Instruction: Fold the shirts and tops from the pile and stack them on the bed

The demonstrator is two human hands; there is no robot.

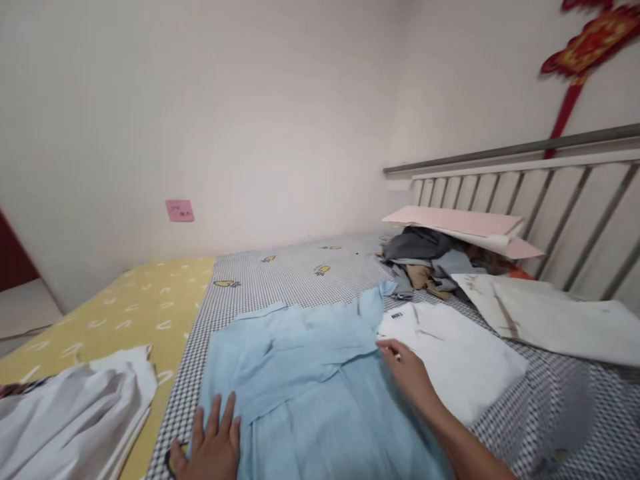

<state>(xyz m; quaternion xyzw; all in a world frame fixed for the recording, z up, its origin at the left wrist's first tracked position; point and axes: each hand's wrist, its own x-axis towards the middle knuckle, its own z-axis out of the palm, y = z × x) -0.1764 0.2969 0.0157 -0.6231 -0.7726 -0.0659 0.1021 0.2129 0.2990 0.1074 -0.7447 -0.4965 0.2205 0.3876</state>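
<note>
A light blue garment (310,393) lies spread on the bed, with one part folded over across its upper half. My left hand (213,440) rests flat at its lower left edge, fingers spread. At the right side, my right hand (405,367) pinches the edge of the folded part between thumb and fingers. Just beyond that hand lies a folded white shirt (455,353) with a dark label at its collar. The lower end of the blue garment runs out of view.
A crumpled pale garment (85,407) lies on the yellow sheet (165,300) at left. To the right are a folded cream cloth (565,313) and a heap of dark clothes (420,247) under pink boards (455,220). A slatted headboard (570,213) bounds the right side.
</note>
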